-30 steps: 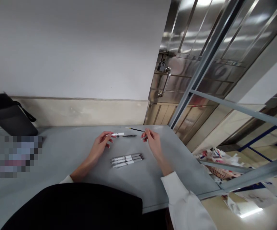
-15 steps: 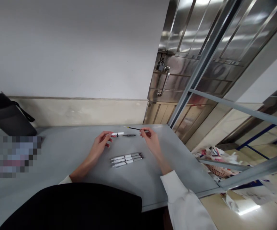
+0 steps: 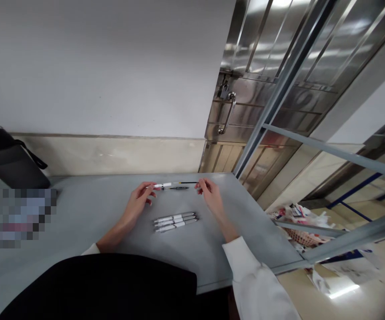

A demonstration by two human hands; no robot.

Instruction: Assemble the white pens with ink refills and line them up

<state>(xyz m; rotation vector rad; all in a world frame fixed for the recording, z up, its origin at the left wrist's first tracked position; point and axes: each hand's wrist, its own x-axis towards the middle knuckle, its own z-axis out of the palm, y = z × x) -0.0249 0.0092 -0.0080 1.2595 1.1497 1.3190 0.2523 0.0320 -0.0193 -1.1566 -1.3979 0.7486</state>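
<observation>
My left hand (image 3: 140, 198) pinches a white pen barrel (image 3: 164, 185) whose open end points right. Between finger and thumb, my right hand (image 3: 209, 191) holds a thin dark refill (image 3: 188, 182). The refill's pale end points left, in line with the barrel and close to its end; whether they touch is too small to tell. Just below them a dark pen part (image 3: 180, 188) lies on the grey table (image 3: 112, 186). Nearer to me, several white pens (image 3: 175, 221) lie side by side, their dark tips to the right.
A black bag (image 3: 14, 160) stands at the table's left back, with a blurred flat item (image 3: 22, 218) before it. A wall runs along the back. A metal frame post (image 3: 262, 120) rises at the right corner; a pink basket (image 3: 304, 236) is beyond the right edge.
The refill in my right hand has come down and levelled out, and its pale end now lines up with the white barrel. My left hand has barely moved.
</observation>
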